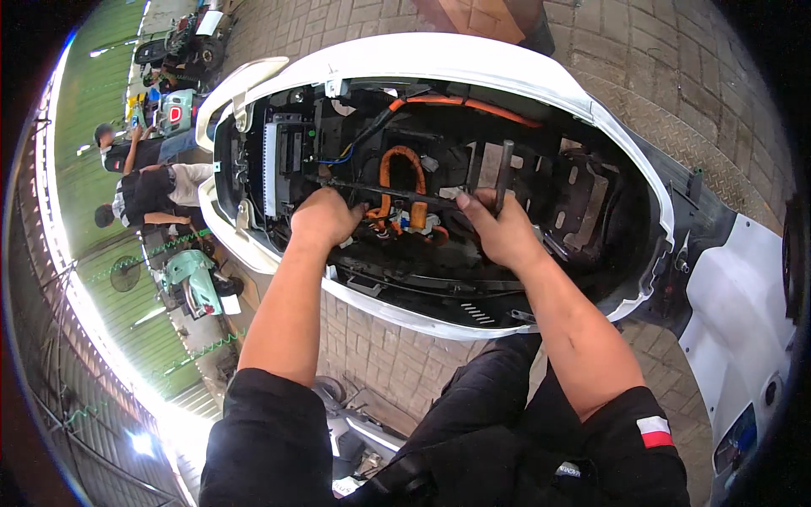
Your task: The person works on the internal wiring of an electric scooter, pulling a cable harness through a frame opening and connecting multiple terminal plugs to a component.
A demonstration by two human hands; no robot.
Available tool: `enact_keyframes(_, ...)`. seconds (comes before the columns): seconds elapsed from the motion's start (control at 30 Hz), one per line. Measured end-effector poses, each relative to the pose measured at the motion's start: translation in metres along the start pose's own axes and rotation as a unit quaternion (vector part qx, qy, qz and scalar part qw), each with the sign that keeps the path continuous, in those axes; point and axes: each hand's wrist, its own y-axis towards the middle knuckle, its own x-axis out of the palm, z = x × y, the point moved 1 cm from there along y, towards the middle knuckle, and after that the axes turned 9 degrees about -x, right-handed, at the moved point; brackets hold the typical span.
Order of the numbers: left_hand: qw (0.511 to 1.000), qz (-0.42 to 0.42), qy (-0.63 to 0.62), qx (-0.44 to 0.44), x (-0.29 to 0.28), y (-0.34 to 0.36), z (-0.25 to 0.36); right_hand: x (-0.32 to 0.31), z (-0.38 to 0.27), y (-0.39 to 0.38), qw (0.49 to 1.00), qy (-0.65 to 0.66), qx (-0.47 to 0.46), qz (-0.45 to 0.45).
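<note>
An open white scooter body (422, 55) surrounds a dark compartment with an orange cable loop (403, 160), connectors and a silver-edged module (270, 165). A black bar (393, 193) crosses the compartment. My left hand (329, 218) is curled at the bar's left part, fingertips mostly hidden. My right hand (498, 226) is closed around an upright grey metal rod (507, 160) by the bar's right end, thumb resting near the bar. Slotted metal plates (583, 211) lie in the compartment right of my right hand.
Two people (127, 148) (144, 194) are at other scooters (190, 279) along a green corrugated wall at the left. A fan (125, 272) stands there. Paving (642, 68) surrounds the body; an orange panel (473, 17) is behind it. More white bodywork (735, 313) extends at the right.
</note>
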Motion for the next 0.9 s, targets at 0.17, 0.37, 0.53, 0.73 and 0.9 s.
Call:
enact_keyframes(0.17,0.997,-0.064,-0.029,-0.041,-0.002,0.004,0.003,0.012,0.012,0.003,0.956,0.192,0.207,0.077)
enact_keyframes(0.37,0.999,0.015,-0.043,-0.027,0.002,-0.009,-0.007,0.024,-0.001,0.000,0.945,0.207,0.222,0.119)
enact_keyframes(0.53,0.988,0.056,-0.101,0.105,-0.026,-0.057,0.013,0.025,-0.001,-0.012,0.937,0.235,0.194,0.169)
enact_keyframes(0.73,0.901,0.326,-0.116,0.261,-0.022,-0.066,0.067,0.028,0.005,-0.009,0.922,0.323,0.135,0.167)
enact_keyframes(0.9,0.969,0.040,0.038,0.239,-0.022,-0.029,0.077,0.018,0.014,-0.019,0.931,0.247,0.085,0.253)
